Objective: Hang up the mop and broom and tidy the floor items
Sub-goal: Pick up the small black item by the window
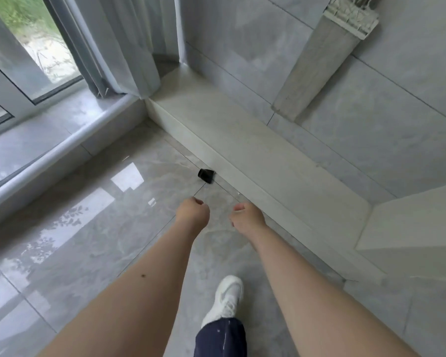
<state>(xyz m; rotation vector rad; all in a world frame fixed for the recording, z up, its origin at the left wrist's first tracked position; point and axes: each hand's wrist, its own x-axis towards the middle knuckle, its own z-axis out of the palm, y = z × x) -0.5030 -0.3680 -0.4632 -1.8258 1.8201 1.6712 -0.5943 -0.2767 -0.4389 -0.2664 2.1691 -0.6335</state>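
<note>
A small black object [206, 175] lies on the glossy grey floor right against the foot of a low white ledge [255, 150]. Both my arms reach forward over the floor toward it. My left hand [192, 213] is curled into a loose fist with nothing in it, a short way in front of the black object. My right hand [247, 217] hangs beside it with fingers bent downward and also holds nothing. No mop or broom is visible.
A grey curtain [119, 47] hangs at the corner by a window [36, 55] with a raised sill on the left. A pale slatted panel [319, 60] leans on the tiled wall. My white shoe [225, 300] stands on the floor below my hands.
</note>
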